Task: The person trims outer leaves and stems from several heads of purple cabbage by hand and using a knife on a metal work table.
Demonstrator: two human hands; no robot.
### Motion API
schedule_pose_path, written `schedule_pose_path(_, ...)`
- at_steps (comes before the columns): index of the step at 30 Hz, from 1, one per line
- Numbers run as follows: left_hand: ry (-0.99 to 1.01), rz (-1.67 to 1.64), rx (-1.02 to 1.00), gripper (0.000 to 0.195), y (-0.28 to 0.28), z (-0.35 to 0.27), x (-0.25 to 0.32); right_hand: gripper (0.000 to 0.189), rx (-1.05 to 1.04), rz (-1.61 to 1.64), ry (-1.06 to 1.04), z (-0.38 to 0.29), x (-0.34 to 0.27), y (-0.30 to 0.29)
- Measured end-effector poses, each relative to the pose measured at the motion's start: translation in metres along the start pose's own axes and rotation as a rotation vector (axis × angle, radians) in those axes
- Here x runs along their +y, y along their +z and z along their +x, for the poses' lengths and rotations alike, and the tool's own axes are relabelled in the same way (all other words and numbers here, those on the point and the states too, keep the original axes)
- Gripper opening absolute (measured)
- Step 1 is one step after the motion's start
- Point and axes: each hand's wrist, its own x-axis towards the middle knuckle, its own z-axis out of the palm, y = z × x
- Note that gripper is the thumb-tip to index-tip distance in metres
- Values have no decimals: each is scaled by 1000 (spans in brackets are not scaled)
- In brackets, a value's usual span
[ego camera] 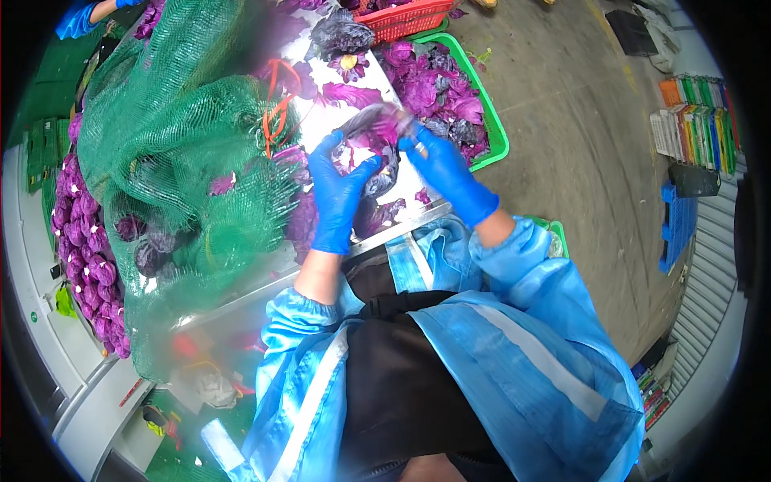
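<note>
My left hand (340, 187), in a blue glove, holds a red cabbage (376, 144) from the left, low over the metal table (415, 202). Blurred outer leaves stand away from the cabbage at its upper right. My right hand (443, 165), also gloved in blue, has its fingers curled at those leaves; it also seems to hold something small, too blurred to name. Loose purple leaves (352, 94) lie on the table around the cabbage. A dark cabbage head (342, 36) and a leafy piece with a pale cut stem (349, 62) lie farther back.
Green mesh sacking (181, 150) with cabbages under it covers the table's left side, with red string (277, 114) beside it. A green crate (497, 129) of leaves stands right, a red crate (409, 21) behind. Many cabbages (90, 253) are piled far left. Another person's gloved arm (90, 17) shows top left.
</note>
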Motion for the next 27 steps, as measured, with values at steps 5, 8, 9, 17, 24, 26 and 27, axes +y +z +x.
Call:
schedule_pose_path(5,-94,-322,-36,68,-21,-18,7,43,-22,-213,67,44,79,-24)
schedule_pose_path(8,-315,-732,-46,60,-37,-29,-1,46,58,-265,63,58,47,-37)
schedule_pose_path(9,-310,-736,-43,60,-40,-26,-3,49,61,-257,56,63,38,-38)
schedule_pose_path(17,182,408,-33,74,-7,2,45,56,97,-247,1,58,2,-9)
schedule_pose_path(24,455,471,-277,85,-31,-1,28,36,91,-709,100,69,25,-94)
schedule_pose_path(26,476,515,-282,88,-23,5,53,42,89,-529,-18,54,-33,-66)
schedule_pose_path(27,508,550,-299,92,-14,6,63,50,72,-299,-121,52,-33,-51)
